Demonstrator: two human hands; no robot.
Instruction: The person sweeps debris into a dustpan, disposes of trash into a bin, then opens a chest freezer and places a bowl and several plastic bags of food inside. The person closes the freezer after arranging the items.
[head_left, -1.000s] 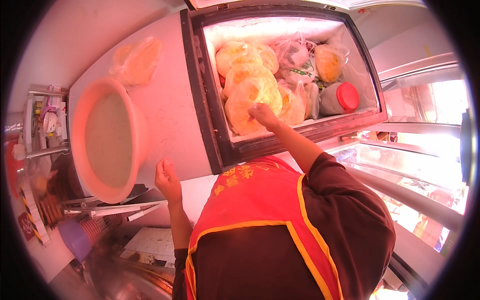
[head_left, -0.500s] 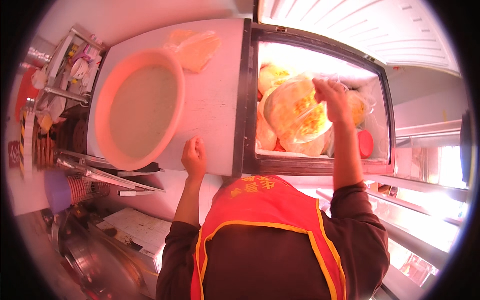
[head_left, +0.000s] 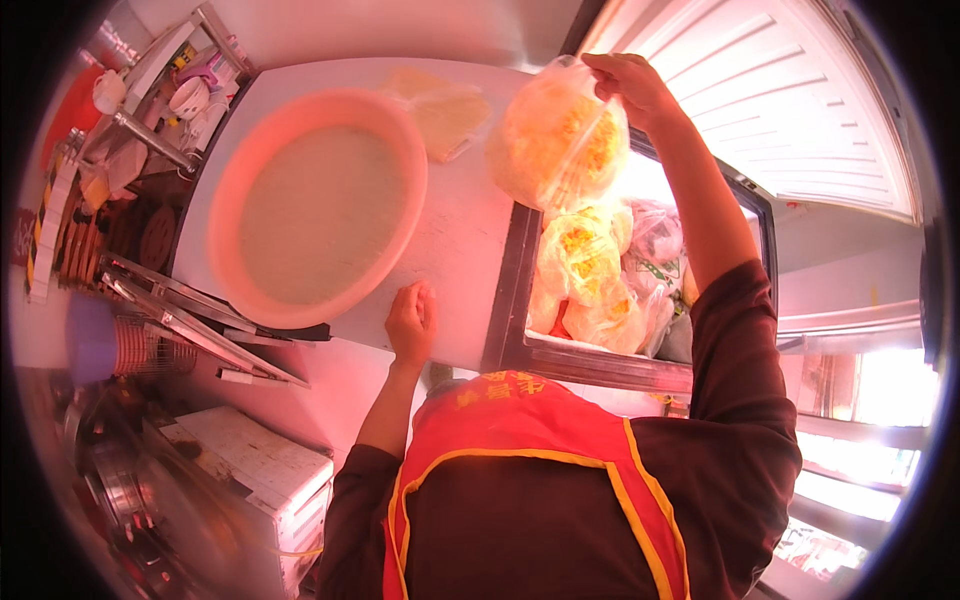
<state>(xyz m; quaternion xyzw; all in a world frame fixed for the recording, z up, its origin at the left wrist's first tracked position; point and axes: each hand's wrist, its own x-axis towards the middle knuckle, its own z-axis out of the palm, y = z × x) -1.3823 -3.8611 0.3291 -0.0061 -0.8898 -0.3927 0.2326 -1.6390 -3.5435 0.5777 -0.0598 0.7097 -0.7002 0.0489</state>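
Observation:
My right hand (head_left: 632, 88) is closed on the gathered top of a clear plastic bag (head_left: 560, 140) with pale and yellow food in it. The bag hangs over the left rim of an open chest freezer (head_left: 510, 290), partly above the white worktop beside it. What kind of food it holds I cannot make out. My left hand (head_left: 412, 318) rests by the near edge of the worktop, its fingers curled in with nothing seen in them. Just beyond it stands a large pinkish basin (head_left: 415, 190) of cloudy greyish liquid.
More filled plastic bags (head_left: 585, 265) lie inside the freezer, under its raised white lid (head_left: 760, 90). A flat bag of yellowish stuff (head_left: 445, 115) lies behind the basin. To the left are a cluttered shelf (head_left: 150, 135) and a purple bucket (head_left: 90, 335); a white box (head_left: 250, 460) sits lower left.
My right hand has lifted the bag out of the freezer and carried it up and left, uncovering the bags beneath. My left hand stays curled near the worktop edge. The view has shifted slightly.

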